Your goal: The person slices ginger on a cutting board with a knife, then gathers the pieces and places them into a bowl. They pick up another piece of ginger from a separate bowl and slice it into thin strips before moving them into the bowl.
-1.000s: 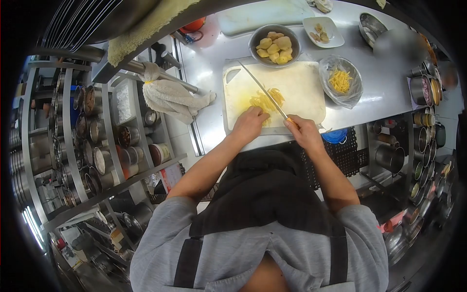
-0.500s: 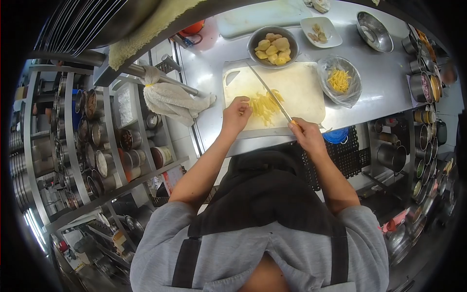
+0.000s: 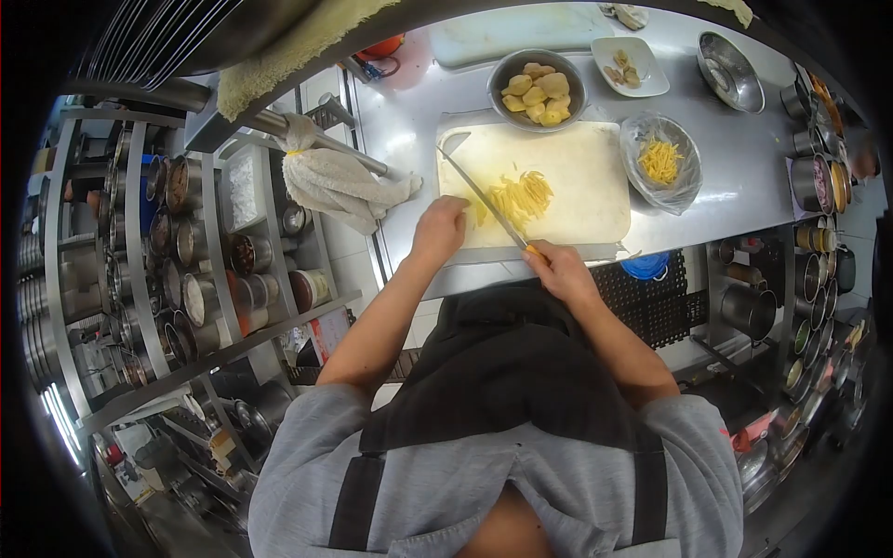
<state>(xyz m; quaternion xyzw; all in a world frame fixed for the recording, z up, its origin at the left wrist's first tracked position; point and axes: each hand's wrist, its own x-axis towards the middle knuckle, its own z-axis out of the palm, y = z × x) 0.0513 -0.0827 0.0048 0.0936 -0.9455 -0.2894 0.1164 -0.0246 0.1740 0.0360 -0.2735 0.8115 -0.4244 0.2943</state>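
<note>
My right hand (image 3: pixel 563 270) is closed round the yellow handle of a kitchen knife (image 3: pixel 486 199), whose long blade points up and left across the cutting board (image 3: pixel 595 200). Yellow potato strips (image 3: pixel 521 197) lie piled just right of the blade. On its other side, my left hand (image 3: pixel 439 231) rests at the board's left edge with curled fingers, beside a few pale slices; what it pinches, if anything, is hidden. Behind the board stands a metal bowl (image 3: pixel 579 104) of peeled potatoes (image 3: pixel 538 93). To the right, a plastic-lined bowl (image 3: pixel 686 181) holds more cut strips (image 3: pixel 659 162).
A white square dish (image 3: pixel 651 82) with small pieces and a metal bowl (image 3: pixel 747 86) stand at the back right. A pale green board (image 3: pixel 512 33) lies at the back. A towel (image 3: pixel 339 186) hangs from a rail on the left, near shelves of pots.
The knife and my right hand have moved left, the blade now left of most strips. My left hand has shifted left and down a little. The whole view has turned slightly.
</note>
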